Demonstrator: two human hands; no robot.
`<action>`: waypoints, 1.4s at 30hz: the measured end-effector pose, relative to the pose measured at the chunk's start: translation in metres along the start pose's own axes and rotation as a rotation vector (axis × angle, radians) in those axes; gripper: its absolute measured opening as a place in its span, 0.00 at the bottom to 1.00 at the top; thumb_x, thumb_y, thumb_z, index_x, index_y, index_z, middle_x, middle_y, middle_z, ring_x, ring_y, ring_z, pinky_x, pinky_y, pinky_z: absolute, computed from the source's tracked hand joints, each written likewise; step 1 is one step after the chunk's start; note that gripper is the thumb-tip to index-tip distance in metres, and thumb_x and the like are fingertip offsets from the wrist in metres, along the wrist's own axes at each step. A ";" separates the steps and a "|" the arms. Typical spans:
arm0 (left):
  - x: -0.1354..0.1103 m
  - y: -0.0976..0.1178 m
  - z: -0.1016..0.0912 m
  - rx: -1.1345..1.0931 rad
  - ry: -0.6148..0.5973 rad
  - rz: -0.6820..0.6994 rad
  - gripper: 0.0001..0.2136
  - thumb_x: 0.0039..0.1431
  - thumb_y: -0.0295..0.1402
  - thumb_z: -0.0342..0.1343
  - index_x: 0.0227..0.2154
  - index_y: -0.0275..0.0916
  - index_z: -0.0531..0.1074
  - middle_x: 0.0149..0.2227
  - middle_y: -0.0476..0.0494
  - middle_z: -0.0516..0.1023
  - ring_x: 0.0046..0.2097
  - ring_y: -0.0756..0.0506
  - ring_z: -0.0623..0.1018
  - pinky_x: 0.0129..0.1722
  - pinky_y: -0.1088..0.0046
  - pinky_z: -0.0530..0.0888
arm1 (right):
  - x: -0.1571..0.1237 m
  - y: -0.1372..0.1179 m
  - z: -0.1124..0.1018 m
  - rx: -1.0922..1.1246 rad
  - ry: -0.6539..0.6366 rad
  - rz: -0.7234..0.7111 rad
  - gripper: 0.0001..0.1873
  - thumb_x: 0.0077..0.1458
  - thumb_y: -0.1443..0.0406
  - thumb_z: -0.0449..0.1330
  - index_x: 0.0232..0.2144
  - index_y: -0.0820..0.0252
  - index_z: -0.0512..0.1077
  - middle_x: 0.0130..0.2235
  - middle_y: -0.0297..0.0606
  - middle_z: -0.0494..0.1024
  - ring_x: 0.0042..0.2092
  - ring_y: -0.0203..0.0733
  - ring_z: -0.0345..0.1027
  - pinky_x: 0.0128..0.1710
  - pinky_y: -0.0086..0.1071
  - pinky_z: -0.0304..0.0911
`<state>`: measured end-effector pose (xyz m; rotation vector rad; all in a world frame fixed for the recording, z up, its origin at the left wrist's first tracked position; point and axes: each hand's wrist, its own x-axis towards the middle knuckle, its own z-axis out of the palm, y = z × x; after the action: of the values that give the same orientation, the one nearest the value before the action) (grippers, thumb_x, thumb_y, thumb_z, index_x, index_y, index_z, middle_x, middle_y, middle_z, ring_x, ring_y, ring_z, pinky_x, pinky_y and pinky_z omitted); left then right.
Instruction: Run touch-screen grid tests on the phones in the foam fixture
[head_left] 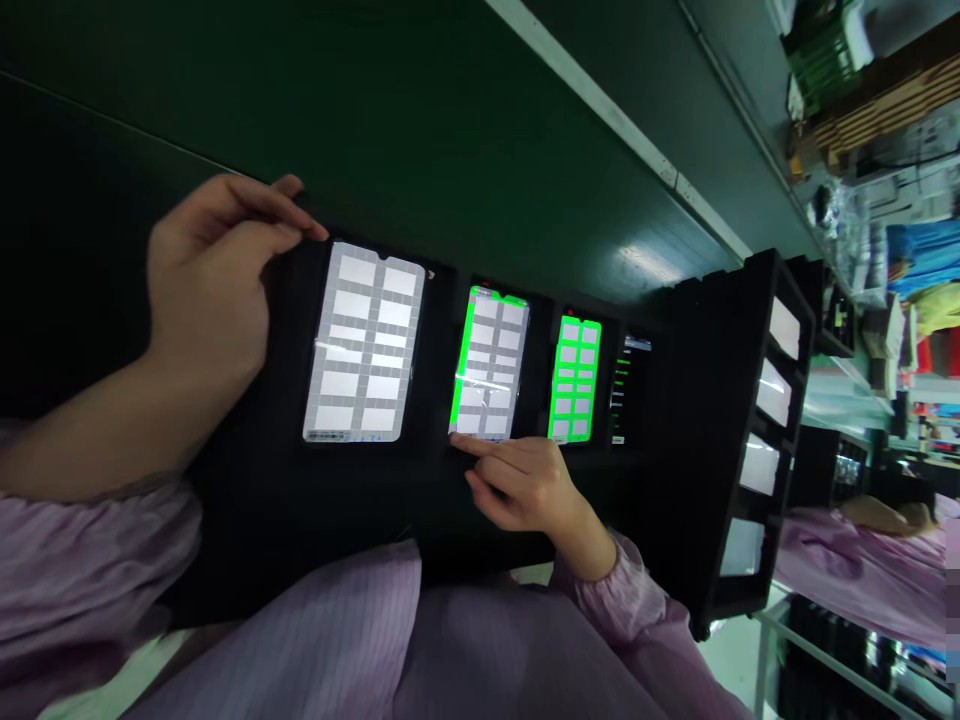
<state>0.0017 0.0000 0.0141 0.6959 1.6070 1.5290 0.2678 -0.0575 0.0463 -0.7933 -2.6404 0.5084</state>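
Note:
Several lit phones lie in a row in a black tray (431,455). The leftmost phone (365,345) shows a grey and white grid. At its upper left corner is my left hand (217,265), fingertips stretched towards the edge and holding nothing; I cannot tell if they touch. A second phone (489,362) has a similar grid, with green along its left side and top. My right hand (529,482) puts its outstretched index fingertip on that screen's lower left corner, other fingers bent. A third phone (576,380) displays a green grid, and a fourth phone (630,390) has a dark screen with text lines.
To the right stands a black rack (776,420) with several lit screens in its slots. A dark green bench surface (420,130) extends beyond the tray, crossed by a pale metal strip (592,90). A person in a pink sleeve (847,560) sits further right.

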 end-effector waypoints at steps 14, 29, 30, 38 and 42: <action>0.002 -0.007 -0.001 -0.001 -0.016 0.029 0.04 0.44 0.28 0.52 0.27 0.40 0.68 0.32 0.47 0.72 0.61 0.45 0.73 0.77 0.62 0.58 | -0.015 0.006 -0.013 -0.052 0.042 0.072 0.18 0.65 0.72 0.56 0.22 0.56 0.68 0.37 0.33 0.88 0.22 0.29 0.70 0.19 0.28 0.63; 0.006 -0.019 -0.003 -0.055 0.025 0.071 0.05 0.45 0.25 0.53 0.26 0.40 0.69 0.31 0.47 0.73 0.58 0.47 0.75 0.75 0.67 0.60 | -0.016 0.002 -0.009 -0.050 0.018 0.060 0.20 0.69 0.69 0.53 0.22 0.56 0.66 0.43 0.35 0.88 0.23 0.29 0.73 0.21 0.27 0.65; 0.005 -0.016 -0.003 -0.041 0.008 0.071 0.04 0.46 0.25 0.53 0.26 0.40 0.68 0.31 0.47 0.73 0.58 0.47 0.75 0.75 0.67 0.60 | -0.014 0.002 -0.008 -0.030 0.028 0.061 0.20 0.69 0.69 0.53 0.22 0.56 0.66 0.44 0.35 0.88 0.22 0.28 0.72 0.21 0.26 0.66; -0.002 0.003 0.003 -0.012 0.032 0.007 0.05 0.46 0.23 0.52 0.26 0.39 0.68 0.30 0.48 0.72 0.58 0.47 0.75 0.76 0.61 0.59 | -0.009 0.008 -0.016 -0.031 0.162 0.238 0.15 0.67 0.71 0.55 0.27 0.56 0.71 0.46 0.40 0.87 0.30 0.35 0.81 0.22 0.26 0.69; -0.002 0.000 0.001 -0.012 0.021 0.010 0.05 0.46 0.24 0.51 0.26 0.39 0.68 0.31 0.49 0.72 0.60 0.47 0.74 0.76 0.61 0.60 | -0.002 0.011 -0.015 -0.064 0.069 0.320 0.15 0.71 0.67 0.53 0.33 0.57 0.75 0.51 0.42 0.86 0.29 0.33 0.79 0.25 0.26 0.71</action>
<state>0.0036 -0.0006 0.0147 0.6838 1.6110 1.5568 0.2805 -0.0462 0.0540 -1.2407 -2.4876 0.4683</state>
